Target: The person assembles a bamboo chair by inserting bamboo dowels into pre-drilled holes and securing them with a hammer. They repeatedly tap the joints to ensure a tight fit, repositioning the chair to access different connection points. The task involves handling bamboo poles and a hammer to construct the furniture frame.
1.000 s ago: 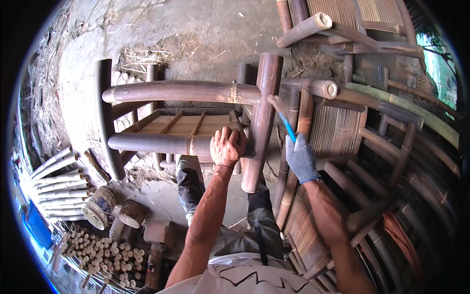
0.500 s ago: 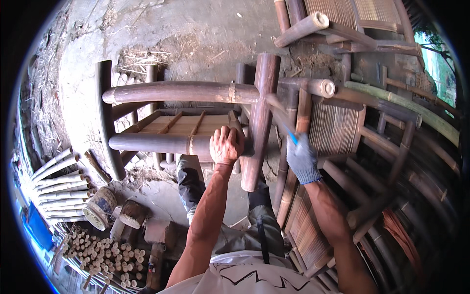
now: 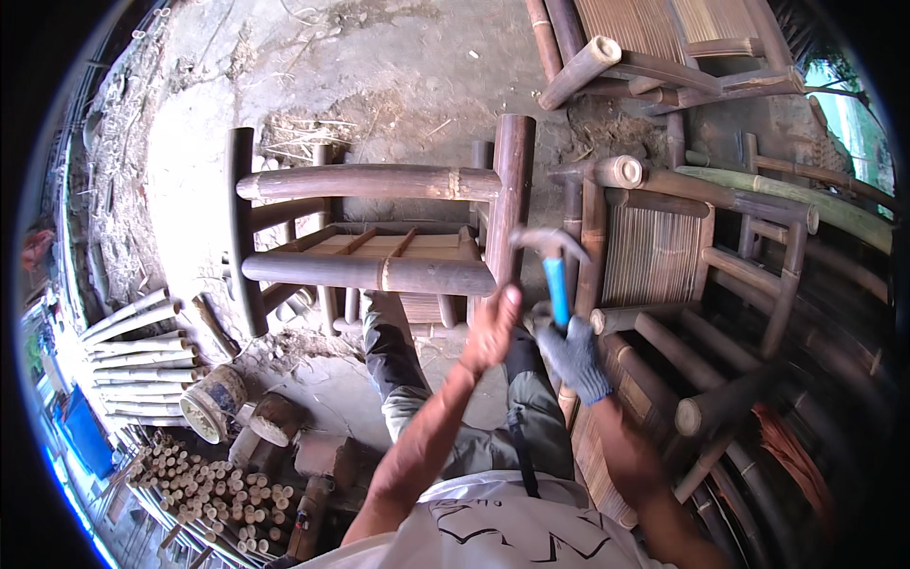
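Observation:
A dark brown bamboo frame (image 3: pixel 370 275) stands before me, its rails joined to a thick bamboo post (image 3: pixel 513 180) on the right. My bare left hand (image 3: pixel 491 330) is at the near end of that post and covers it. Its thumb points up, but the other fingers are blurred and partly hidden, so I cannot tell whether they grip the post. My right hand (image 3: pixel 573 360), in a grey knit glove, is closed on the blue handle of a claw hammer (image 3: pixel 556 284). The blurred metal head is raised just right of the post, apart from it.
Bamboo chairs (image 3: pixel 654 251) crowd the right side, with another chair (image 3: pixel 654 47) at the upper right. At lower left are cut bamboo pieces (image 3: pixel 213 493), pale poles (image 3: pixel 142 375) and a dirty bucket (image 3: pixel 213 403). My legs (image 3: pixel 398 365) are close to the frame.
My left hand has left the near rail and moved right and down to the post's near end. The hammer has swung back from the post, its head now plainly seen. The post looks more upright.

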